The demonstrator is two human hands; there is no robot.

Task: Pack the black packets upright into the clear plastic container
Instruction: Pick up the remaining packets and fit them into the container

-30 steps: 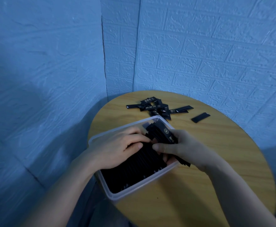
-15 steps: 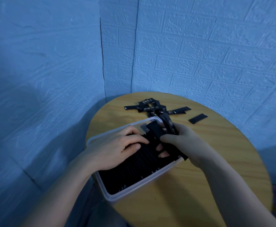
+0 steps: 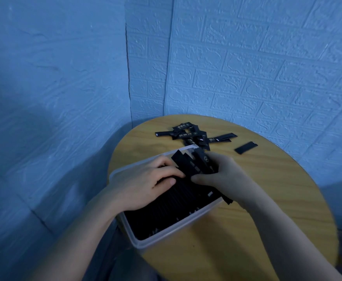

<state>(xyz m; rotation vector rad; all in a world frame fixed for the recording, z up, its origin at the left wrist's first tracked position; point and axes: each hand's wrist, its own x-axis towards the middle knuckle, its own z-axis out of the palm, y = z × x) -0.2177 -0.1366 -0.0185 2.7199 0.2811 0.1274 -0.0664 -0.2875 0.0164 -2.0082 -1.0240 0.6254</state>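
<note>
Packets [image 3: 198, 166] tilted, long axis up-left, gripped by right hand [image 3: 222, 175] fingers; left hand [image 3: 145, 185] fingers flat on packed row.

A round table [image 3: 257, 199] of pale wood, its grain running in long streaks under a smooth, faintly satin finish. On it, a container [image 3: 125, 226] of translucent, milky plastic with a smooth rim. Packed inside, black packets [image 3: 172, 207] look like matt film or foil, edges thin and crisp; a loose pile [image 3: 190, 135] at the far side shows small white print and a slight sheen. Behind, wall panels [image 3: 257, 67] carry an embossed brick pattern, rough and matt, while the left wall [image 3: 44, 88] has a coarser, streaked texture.
</note>
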